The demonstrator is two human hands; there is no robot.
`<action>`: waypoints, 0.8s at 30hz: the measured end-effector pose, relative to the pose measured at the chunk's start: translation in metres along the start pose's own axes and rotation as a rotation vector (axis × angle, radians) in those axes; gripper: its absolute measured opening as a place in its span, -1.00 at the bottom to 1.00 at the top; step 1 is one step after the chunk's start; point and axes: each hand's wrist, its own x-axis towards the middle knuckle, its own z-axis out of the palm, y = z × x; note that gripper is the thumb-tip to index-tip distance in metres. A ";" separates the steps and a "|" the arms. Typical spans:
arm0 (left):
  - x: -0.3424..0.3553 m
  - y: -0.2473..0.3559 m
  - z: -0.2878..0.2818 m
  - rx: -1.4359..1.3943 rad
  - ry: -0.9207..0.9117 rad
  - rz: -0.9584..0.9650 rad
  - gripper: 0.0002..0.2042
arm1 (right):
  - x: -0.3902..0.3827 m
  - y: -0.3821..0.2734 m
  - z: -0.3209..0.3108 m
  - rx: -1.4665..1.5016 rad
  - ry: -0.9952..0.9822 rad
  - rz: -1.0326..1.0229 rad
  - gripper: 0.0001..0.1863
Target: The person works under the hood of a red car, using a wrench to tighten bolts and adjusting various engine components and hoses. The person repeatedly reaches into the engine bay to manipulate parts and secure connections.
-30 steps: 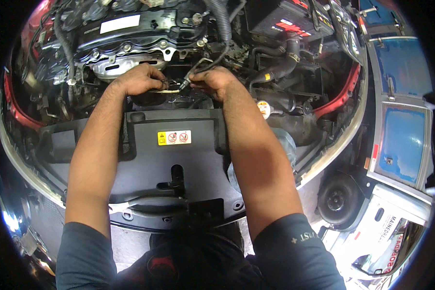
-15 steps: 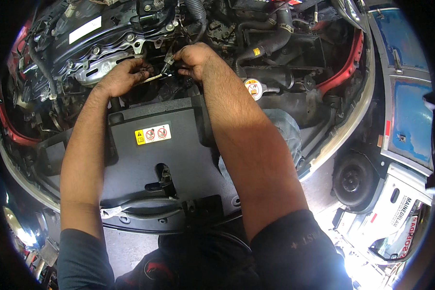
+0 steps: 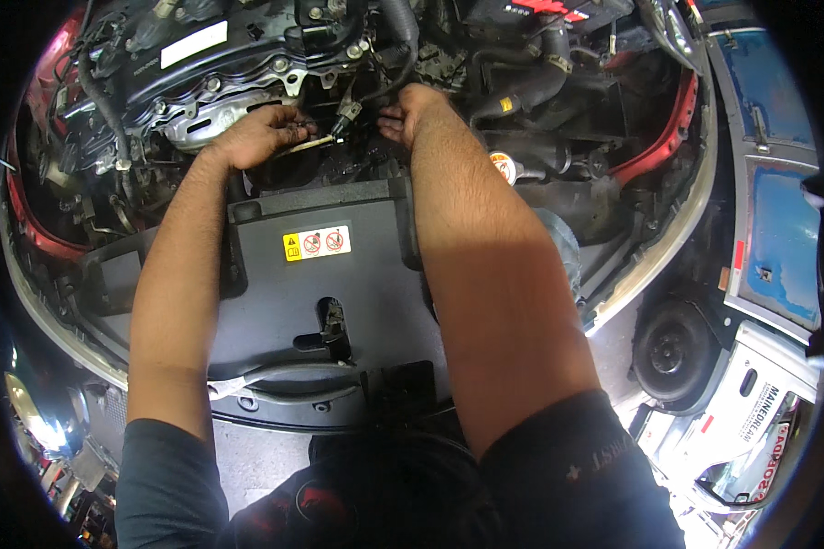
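In the engine bay, my left hand [image 3: 267, 135] is closed near a silver heat shield [image 3: 203, 125], its fingers pinching a thin pale rod [image 3: 315, 144]. The rod's far end meets a small grey-and-black connector [image 3: 346, 113], which hangs from a dark cable. Just right of that connector, my right hand [image 3: 416, 112] is apart from it, its fingers loosely bent with nothing visible between them. Part of its palm side is turned away from view.
Pliers [image 3: 288, 368] with grey handles lie on the black front cover [image 3: 275, 297]. A white-topped cap [image 3: 503, 167] and a thick black hose [image 3: 533, 91] are right of my right forearm. A blue panelled cabinet [image 3: 783, 220] stands beyond the car's edge.
My right hand has come off the connector and moved slightly right. My left hand keeps its pinch on the rod. The whole view has shifted a little.
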 end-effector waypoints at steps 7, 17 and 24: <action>0.005 -0.004 -0.001 0.091 -0.008 0.052 -0.57 | 0.017 0.001 0.027 0.676 -0.077 -0.043 -0.38; 0.001 0.000 0.000 0.312 0.077 -0.006 -0.63 | 0.013 0.001 0.022 0.798 -0.137 -0.095 -0.33; -0.002 0.007 0.001 0.353 0.095 -0.040 -0.66 | 0.003 0.001 0.022 0.590 -0.116 -0.118 -0.33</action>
